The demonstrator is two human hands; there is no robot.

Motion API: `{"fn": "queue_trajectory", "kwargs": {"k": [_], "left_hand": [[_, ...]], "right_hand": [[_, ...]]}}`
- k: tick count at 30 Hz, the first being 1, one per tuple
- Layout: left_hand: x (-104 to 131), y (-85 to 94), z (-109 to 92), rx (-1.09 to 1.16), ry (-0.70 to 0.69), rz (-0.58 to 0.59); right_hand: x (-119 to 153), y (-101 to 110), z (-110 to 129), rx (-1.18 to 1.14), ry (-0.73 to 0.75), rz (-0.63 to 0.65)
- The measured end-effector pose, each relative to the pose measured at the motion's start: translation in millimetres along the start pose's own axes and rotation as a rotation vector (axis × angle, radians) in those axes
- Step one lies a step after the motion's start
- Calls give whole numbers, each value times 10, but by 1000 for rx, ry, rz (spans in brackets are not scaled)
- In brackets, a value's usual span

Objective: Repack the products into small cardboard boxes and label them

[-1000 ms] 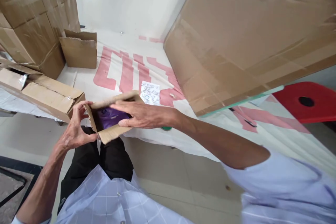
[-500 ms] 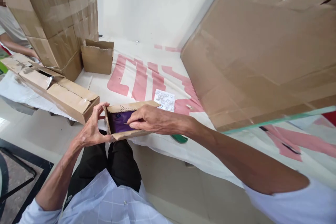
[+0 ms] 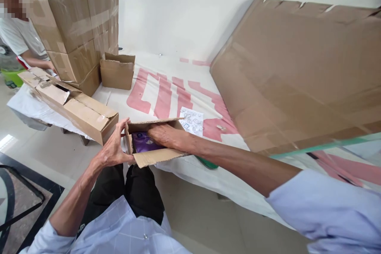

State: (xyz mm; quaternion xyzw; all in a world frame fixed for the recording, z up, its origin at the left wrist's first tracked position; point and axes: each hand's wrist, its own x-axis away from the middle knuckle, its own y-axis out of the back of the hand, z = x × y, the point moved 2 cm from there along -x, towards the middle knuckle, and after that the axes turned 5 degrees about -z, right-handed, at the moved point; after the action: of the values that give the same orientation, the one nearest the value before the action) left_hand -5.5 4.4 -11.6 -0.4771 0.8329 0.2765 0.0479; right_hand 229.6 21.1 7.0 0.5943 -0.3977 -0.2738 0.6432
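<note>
A small cardboard box (image 3: 157, 156) with its flaps up sits at the table's front edge. My left hand (image 3: 114, 147) grips its left end, thumb at the near side and fingers at the far corner. Inside lies a purple, shiny package (image 3: 143, 143). My right hand (image 3: 164, 134) reaches down into the box over this package; its fingertips are hidden, so I cannot tell whether they hold it. Beyond the box lies a white printed sheet (image 3: 192, 121) with small drawings. A green object (image 3: 208, 162) is partly covered by my right forearm.
A long carton (image 3: 86, 111) lies at the left, close to my left hand. Behind it stand stacked taped cartons (image 3: 76, 35) and a small open carton (image 3: 117, 73). A large cardboard sheet (image 3: 297, 71) leans at right. Another person (image 3: 26, 39) sits at far left.
My right hand has gone deeper into the box, and the near flap has tilted outward. The left hand keeps its hold on the box end. The view has shifted a little.
</note>
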Motion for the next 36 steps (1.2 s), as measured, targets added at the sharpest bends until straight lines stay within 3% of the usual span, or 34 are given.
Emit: {"fn": "queue_trajectory", "kwargs": {"k": [5, 9, 13, 15, 19, 22, 25, 27, 30, 33, 36], "left_hand": [[-24, 10, 6, -33, 12, -26], [-90, 58, 32, -36, 31, -35], [-182, 61, 67, -17, 51, -17], [-235, 82, 69, -19, 52, 2], [-416, 287, -132, -62, -78, -54], [-618, 482, -531, -150, -272, -100], [-810, 570, -944, -222, -389, -18], [-920, 611, -1105, -186, -339, -54], [-1086, 694, -1138, -7, -208, -245], [-1297, 761, -983, 111, -37, -332], [-1498, 781, -735, 105, 181, -299]], "right_hand": [[44, 121, 29, -4, 56, -114], [322, 585, -26, -125, 116, -390], [684, 1110, -197, -483, -26, -773], [804, 1291, -283, -652, -83, -864], [804, 1448, -387, -862, -133, -853], [648, 1426, -383, -1003, -88, -704], [517, 1388, -353, -1127, -46, -602], [482, 1392, -350, -1226, -20, -634], [437, 1414, -359, -1351, 51, -689], [281, 1386, -393, -1416, 54, -735], [21, 1274, -469, -1503, -96, -731]]}}
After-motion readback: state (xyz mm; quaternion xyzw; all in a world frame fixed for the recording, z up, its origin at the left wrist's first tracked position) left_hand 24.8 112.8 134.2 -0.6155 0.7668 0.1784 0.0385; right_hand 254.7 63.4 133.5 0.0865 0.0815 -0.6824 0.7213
